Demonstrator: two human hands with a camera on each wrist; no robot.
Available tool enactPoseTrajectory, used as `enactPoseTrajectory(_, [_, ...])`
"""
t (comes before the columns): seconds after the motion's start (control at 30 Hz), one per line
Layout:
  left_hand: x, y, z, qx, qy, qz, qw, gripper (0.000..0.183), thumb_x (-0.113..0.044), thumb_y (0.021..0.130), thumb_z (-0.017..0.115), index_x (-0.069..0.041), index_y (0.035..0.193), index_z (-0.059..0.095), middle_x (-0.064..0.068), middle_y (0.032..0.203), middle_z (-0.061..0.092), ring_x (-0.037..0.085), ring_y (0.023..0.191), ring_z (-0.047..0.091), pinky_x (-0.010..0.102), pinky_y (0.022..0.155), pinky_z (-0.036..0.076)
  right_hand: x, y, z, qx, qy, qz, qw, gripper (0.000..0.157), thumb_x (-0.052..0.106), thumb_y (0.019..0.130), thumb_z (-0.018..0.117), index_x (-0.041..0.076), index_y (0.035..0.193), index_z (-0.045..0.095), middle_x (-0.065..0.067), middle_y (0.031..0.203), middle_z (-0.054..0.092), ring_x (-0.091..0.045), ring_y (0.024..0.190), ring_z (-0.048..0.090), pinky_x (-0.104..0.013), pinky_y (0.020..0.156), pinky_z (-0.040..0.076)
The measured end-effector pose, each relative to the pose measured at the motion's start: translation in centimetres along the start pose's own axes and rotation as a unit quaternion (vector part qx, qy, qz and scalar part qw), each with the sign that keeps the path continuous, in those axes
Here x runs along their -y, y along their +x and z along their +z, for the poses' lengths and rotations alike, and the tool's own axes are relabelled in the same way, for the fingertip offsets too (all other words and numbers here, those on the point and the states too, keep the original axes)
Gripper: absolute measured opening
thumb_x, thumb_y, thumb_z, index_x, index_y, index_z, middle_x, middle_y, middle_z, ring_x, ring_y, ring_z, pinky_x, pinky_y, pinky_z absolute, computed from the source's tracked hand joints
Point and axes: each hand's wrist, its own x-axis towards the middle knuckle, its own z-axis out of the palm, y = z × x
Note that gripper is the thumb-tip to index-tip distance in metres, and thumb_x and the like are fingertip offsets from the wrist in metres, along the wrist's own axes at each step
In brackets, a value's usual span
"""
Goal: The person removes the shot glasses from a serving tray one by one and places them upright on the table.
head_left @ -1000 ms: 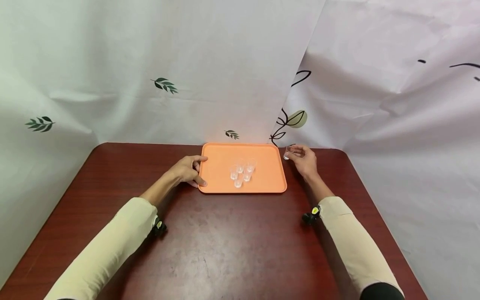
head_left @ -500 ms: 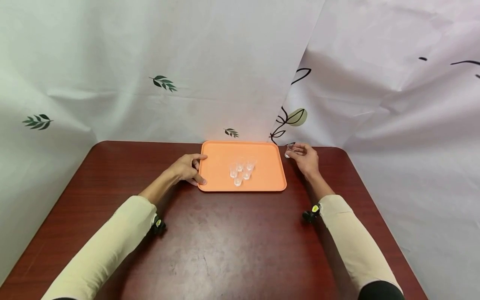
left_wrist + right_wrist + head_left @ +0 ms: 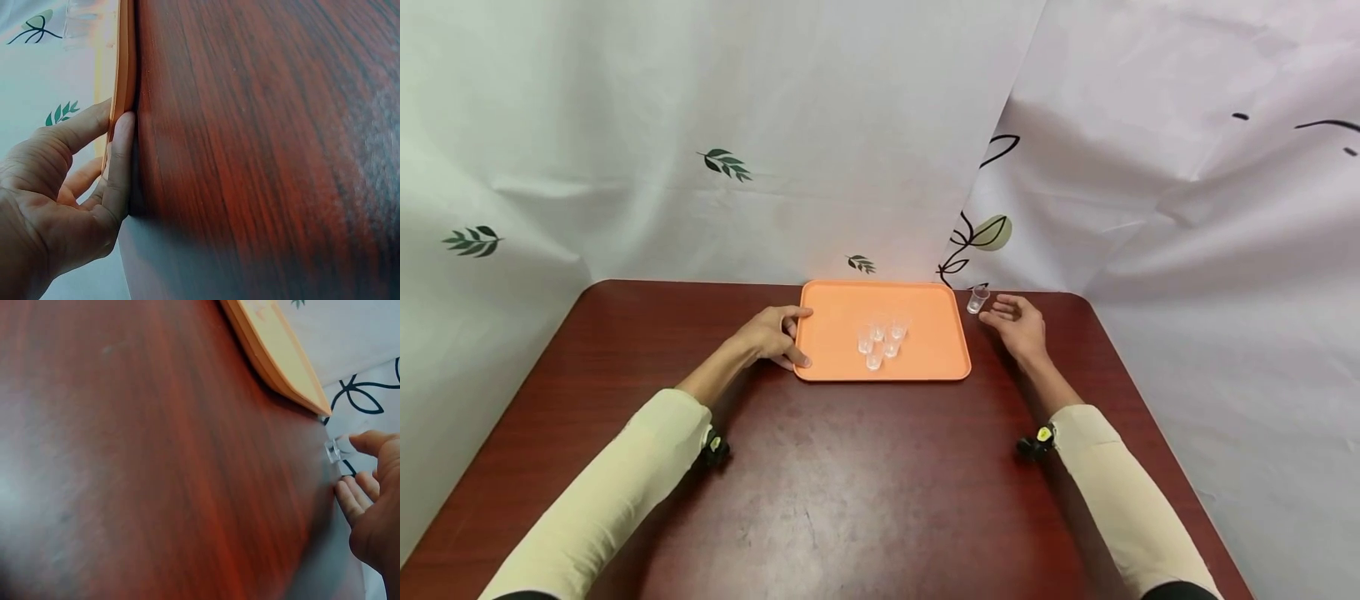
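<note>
An orange tray [image 3: 842, 308] lies flat at the far side of the table, with several small clear cups [image 3: 875, 358] grouped on its middle. My left hand [image 3: 769, 335] grips the tray's left edge, its thumb and fingers on either side of the rim [image 3: 125, 69] in the left wrist view. Beyond the tray's right end, another clear cup [image 3: 977, 300] stands upright on the table by itself. My right hand [image 3: 1019, 325] is just right of that cup, fingers loosely spread and holding nothing; in the right wrist view the cup [image 3: 334, 450] shows close to the fingertips.
The reddish-brown wooden table [image 3: 850, 483] stretches toward me in front of the tray. A pale cloth backdrop [image 3: 775, 192] with leaf prints hangs right behind the table's far edge. Each wrist carries a small dark camera [image 3: 1036, 446].
My right hand has let go of the clear cup, which now stands on the table right of the tray. That hand has drawn back to the right; my left hand keeps its place.
</note>
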Motion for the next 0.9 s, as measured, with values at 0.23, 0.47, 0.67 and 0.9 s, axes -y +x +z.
enactPoseTrajectory(0.23, [-0.2,0.0,-0.1,-0.002,-0.009,-0.003,0.9999,0.111,0.014,0.080,0.095,-0.009,0.175,0.043,0.011,0.111,0.042,0.015,0.074,0.064,0.033,0.070,0.073,-0.4,-1.2,-0.7,0.016,0.014,-0.001,1.000,0.058,0.016,0.098,0.089,-0.003,0.148,0.067,-0.028,0.144,0.072,0.009,0.098,0.066,-0.003,0.088,0.054])
enactPoseTrajectory(0.47, [-0.2,-0.1,0.1,0.000,-0.010,-0.004,0.9999,0.111,0.013,0.081,0.096,-0.009,0.176,0.042,0.012,0.112,0.044,0.016,0.074,0.064,0.032,0.069,0.072,-0.1,-2.5,-0.9,0.040,0.044,-0.011,0.998,0.057,0.013,0.098,0.088,-0.007,0.147,0.066,-0.031,0.144,0.071,0.011,0.096,0.069,-0.004,0.088,0.057])
enactPoseTrajectory(0.67, [-0.3,-0.4,0.1,0.002,0.001,0.000,1.0000,0.112,0.009,0.082,0.097,-0.010,0.176,0.040,0.013,0.112,0.046,0.017,0.075,0.064,0.034,0.070,0.072,0.5,-3.8,-1.0,0.056,0.044,-0.019,0.997,0.053,0.015,0.100,0.087,-0.008,0.143,0.067,-0.032,0.140,0.073,0.012,0.096,0.071,-0.006,0.085,0.059])
enactPoseTrajectory(0.9, [-0.4,-0.6,0.0,0.003,0.004,0.001,1.0000,0.111,0.008,0.083,0.096,-0.009,0.177,0.039,0.013,0.113,0.046,0.018,0.078,0.063,0.034,0.071,0.073,1.1,-4.7,-0.5,0.061,0.063,-0.044,0.995,0.051,0.011,0.099,0.087,-0.012,0.139,0.067,-0.034,0.136,0.073,0.010,0.096,0.073,-0.007,0.087,0.061])
